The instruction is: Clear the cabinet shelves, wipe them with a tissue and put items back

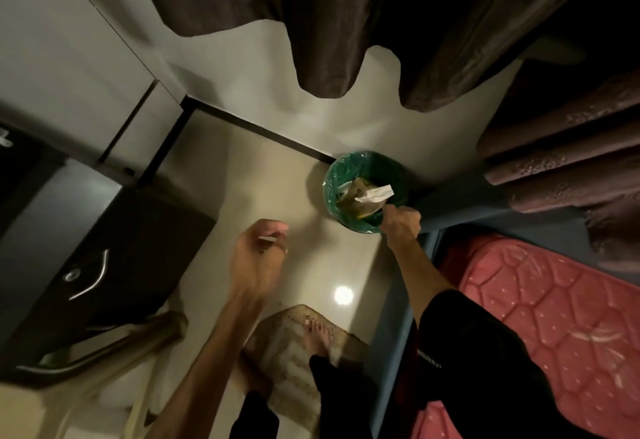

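A crumpled white tissue (375, 193) hangs over a round bin with a green liner (333, 175) that stands on the floor by the wall. My right hand (401, 222) reaches over the bin's near rim with curled fingers and pinches the tissue's near end at the fingertips. Brown paper waste (360, 198) lies inside the bin under the tissue. My left hand (258, 253) hovers blurred over the floor to the left of the bin, fingers loosely curled, holding nothing that I can make out. The cabinet shelves are out of view.
A dark cabinet door with a metal handle (91, 276) stands at the left. A bed with a red quilted mattress (540, 317) fills the right, and dark curtains (329, 23) hang above. My bare feet stand on a worn mat (294, 334) on the pale tiled floor (249, 175).
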